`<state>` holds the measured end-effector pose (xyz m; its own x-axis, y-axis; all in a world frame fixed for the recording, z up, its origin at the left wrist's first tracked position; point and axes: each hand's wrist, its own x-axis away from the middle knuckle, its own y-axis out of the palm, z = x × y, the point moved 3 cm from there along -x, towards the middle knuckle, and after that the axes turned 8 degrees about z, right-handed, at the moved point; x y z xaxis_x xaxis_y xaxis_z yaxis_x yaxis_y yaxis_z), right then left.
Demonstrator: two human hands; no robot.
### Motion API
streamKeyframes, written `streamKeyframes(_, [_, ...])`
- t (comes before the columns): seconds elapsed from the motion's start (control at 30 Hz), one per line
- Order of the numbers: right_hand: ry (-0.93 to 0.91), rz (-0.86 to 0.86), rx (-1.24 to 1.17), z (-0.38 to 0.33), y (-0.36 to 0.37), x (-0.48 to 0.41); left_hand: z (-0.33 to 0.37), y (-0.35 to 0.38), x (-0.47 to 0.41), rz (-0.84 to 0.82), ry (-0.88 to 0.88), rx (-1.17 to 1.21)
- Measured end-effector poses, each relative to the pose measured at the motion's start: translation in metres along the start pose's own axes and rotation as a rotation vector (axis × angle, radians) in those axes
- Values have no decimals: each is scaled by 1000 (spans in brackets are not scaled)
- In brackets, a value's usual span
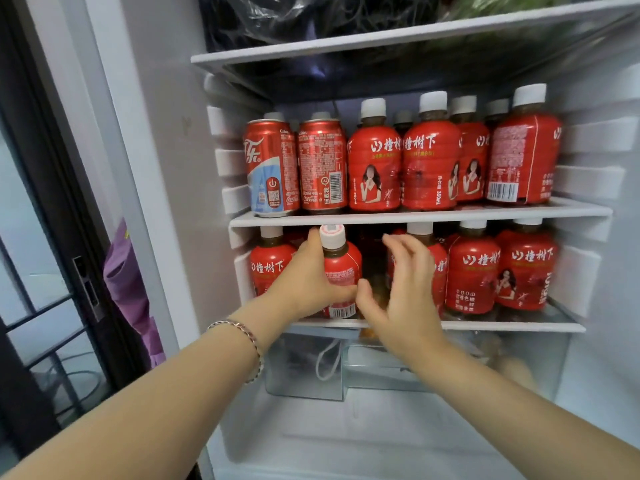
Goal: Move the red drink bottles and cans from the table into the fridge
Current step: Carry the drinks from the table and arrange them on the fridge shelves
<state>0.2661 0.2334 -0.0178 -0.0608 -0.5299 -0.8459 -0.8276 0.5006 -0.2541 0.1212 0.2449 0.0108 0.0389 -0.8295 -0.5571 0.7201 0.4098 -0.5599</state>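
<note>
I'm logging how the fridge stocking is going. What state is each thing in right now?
Left hand: gripping a bottle.
Held bottle: upright, capped, at the lower shelf's front edge.
Right hand: open, holding nothing.
Two cans: upright on the middle shelf.
Middle shelf: front row full.
Lower shelf: gap beside the held bottle.

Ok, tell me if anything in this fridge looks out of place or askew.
Nothing spilled or damaged. The only oddity: the bottle in the left hand leans slightly at the lower shelf's front edge, not yet lined up with its upright neighbours.
</note>
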Motion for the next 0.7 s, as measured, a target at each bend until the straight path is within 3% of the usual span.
streamKeyframes(0.07, [191,-202,-190,-12,13,-3,1,-6,0,-91,56,-52])
streamKeyframes(0.13, [374,-271,-327,-16,24,-11,3,-9,3,-40,84,-91])
streamKeyframes(0.3, [360,-149,-332,-12,28,-17,4,-8,2,83,67,-244])
streamKeyframes(0.47, [545,-108,-371,-1,35,-23,25,6,-19,-78,184,-369])
streamKeyframes(0.63, [701,-153,-292,6,43,-40,24,4,-24,-153,-59,-297])
streamKeyframes(0.7, [690,-148,-210,5,44,-41,28,-10,-7,29,20,-361])
